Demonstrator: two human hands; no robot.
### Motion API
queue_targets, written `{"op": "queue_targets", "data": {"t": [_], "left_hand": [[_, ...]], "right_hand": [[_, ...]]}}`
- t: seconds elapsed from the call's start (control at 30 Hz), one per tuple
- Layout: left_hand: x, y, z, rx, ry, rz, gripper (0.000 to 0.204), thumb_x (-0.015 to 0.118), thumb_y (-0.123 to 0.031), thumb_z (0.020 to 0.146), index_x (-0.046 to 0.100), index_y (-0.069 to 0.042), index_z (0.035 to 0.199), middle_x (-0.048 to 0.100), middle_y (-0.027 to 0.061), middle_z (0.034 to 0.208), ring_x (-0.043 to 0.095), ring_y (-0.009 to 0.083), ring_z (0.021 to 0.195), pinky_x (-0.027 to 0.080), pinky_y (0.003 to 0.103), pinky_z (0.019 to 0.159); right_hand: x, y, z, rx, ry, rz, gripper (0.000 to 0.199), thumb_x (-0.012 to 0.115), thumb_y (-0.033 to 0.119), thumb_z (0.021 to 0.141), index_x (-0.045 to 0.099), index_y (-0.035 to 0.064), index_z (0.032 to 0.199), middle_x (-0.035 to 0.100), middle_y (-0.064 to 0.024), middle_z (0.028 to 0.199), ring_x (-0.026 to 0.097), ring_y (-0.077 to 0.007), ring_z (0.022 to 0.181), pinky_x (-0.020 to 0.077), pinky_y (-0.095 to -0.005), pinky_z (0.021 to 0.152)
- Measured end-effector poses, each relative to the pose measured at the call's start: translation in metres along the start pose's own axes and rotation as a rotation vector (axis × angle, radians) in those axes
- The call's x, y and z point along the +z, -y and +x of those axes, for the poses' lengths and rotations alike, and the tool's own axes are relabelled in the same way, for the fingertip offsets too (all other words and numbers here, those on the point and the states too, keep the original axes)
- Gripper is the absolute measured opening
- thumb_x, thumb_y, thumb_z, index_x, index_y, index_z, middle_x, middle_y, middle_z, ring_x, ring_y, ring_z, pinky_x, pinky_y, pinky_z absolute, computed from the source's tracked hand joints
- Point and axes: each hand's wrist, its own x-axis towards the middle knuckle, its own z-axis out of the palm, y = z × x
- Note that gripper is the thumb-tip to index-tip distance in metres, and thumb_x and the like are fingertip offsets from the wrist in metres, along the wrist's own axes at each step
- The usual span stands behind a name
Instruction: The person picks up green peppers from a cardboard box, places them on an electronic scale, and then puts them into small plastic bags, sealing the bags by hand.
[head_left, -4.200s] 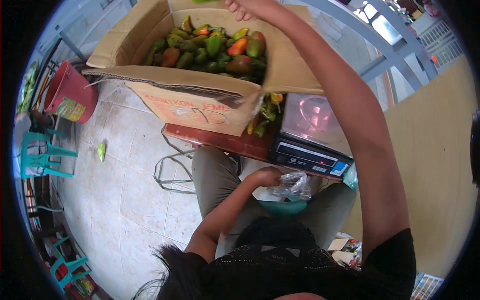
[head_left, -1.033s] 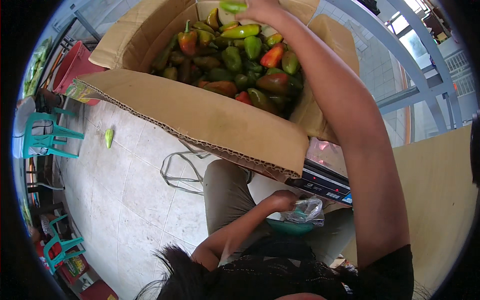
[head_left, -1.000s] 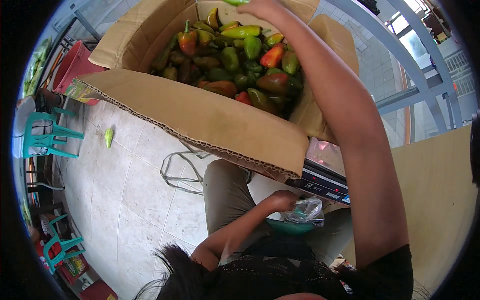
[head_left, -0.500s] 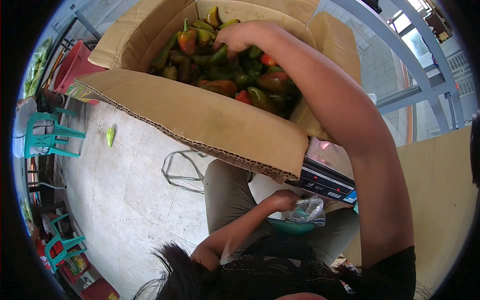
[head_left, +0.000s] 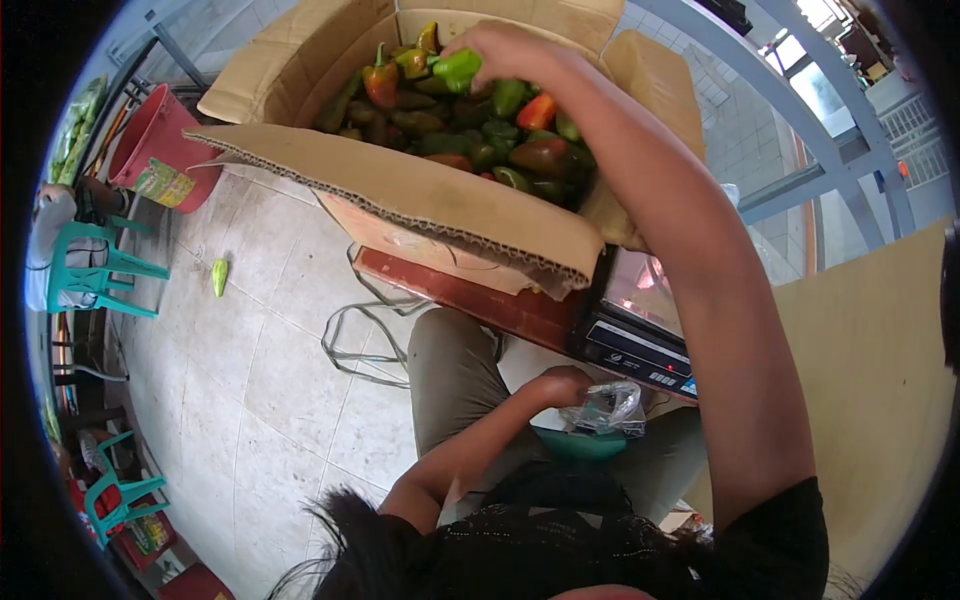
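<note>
At the far side of a cardboard box (head_left: 430,195), my right hand (head_left: 505,52) is closed around a bright green bell pepper (head_left: 458,70), just above the pile. Green, brownish and red bell peppers (head_left: 545,158) fill the box, and one reddish-orange pepper (head_left: 381,82) stands stem up at the far left. Low over my lap, my left hand (head_left: 563,386) is closed on the edge of a clear plastic bag (head_left: 612,405). The bag's mouth gapes, and its lower part rests near a teal bowl-like thing (head_left: 580,445) between my legs.
A black digital scale (head_left: 635,355) stands right of the box on a reddish-brown low table (head_left: 450,296). One pale green vegetable (head_left: 219,277) and a loose strap (head_left: 335,340) lie on the tiled floor. A red bucket (head_left: 150,150) and teal chairs (head_left: 105,265) are at left.
My right hand has come up slightly with a green pepper in it. The box has shifted back, its near flap has moved, and more of the low table shows. My left hand stays with the bag.
</note>
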Motion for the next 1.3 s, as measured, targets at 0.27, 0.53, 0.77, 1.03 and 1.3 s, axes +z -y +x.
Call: {"op": "queue_targets", "data": {"t": [0.27, 0.53, 0.77, 1.03, 1.3], "left_hand": [[0.002, 0.007, 0.002, 0.061, 0.026, -0.002, 0.030, 0.061, -0.024, 0.068, 0.057, -0.003, 0.088, 0.059, 0.0175, 0.082, 0.056, 0.0345, 0.079, 0.042, 0.040, 0.070], [-0.003, 0.002, 0.000, -0.009, 0.124, 0.090, 0.034, 0.057, -0.026, 0.072, 0.058, -0.004, 0.098, 0.059, 0.0193, 0.089, 0.056, 0.0344, 0.085, 0.042, 0.040, 0.074], [-0.003, 0.013, 0.001, -0.096, 0.085, 0.220, 0.026, 0.052, -0.023, 0.072, 0.060, -0.006, 0.090, 0.060, 0.0170, 0.091, 0.056, 0.0322, 0.087, 0.044, 0.039, 0.076], [0.002, 0.013, 0.001, -0.060, 0.043, 0.171, 0.025, 0.055, -0.021, 0.068, 0.061, -0.005, 0.086, 0.060, 0.0174, 0.089, 0.057, 0.0322, 0.086, 0.044, 0.039, 0.075], [-0.001, 0.006, 0.002, -0.017, 0.011, 0.109, 0.025, 0.057, -0.022, 0.067, 0.060, -0.004, 0.085, 0.059, 0.0178, 0.087, 0.057, 0.0324, 0.084, 0.044, 0.040, 0.074]], "right_hand": [[-0.084, 0.013, -0.128, -0.062, -0.759, 0.032, 0.045, 0.069, 0.008, 0.066, 0.054, 0.0033, 0.107, 0.059, -0.0086, 0.093, 0.058, -0.0189, 0.080, 0.0467, -0.0315, 0.074], [-0.001, -0.012, -0.335, 0.607, -0.697, 0.224, 0.049, 0.069, 0.003, 0.061, 0.056, 0.0097, 0.108, 0.057, -0.0088, 0.094, 0.054, -0.0197, 0.089, 0.0435, -0.0317, 0.078], [0.099, -0.013, -0.379, 0.713, -0.570, 0.101, 0.065, 0.075, 0.010, 0.051, 0.054, 0.0189, 0.112, 0.049, -0.0170, 0.104, 0.048, -0.0331, 0.095, 0.0387, -0.0380, 0.085], [0.083, 0.016, -0.385, 0.814, -0.300, -0.111, 0.089, 0.075, 0.035, 0.054, 0.031, 0.0261, 0.131, 0.046, -0.0196, 0.112, 0.043, -0.0367, 0.105, 0.0323, -0.0457, 0.090], [0.061, 0.015, -0.387, 0.899, 0.032, -0.387, 0.098, 0.071, 0.048, 0.055, 0.021, 0.0209, 0.135, 0.052, -0.0158, 0.108, 0.046, -0.0336, 0.107, 0.0335, -0.0450, 0.089]]}}
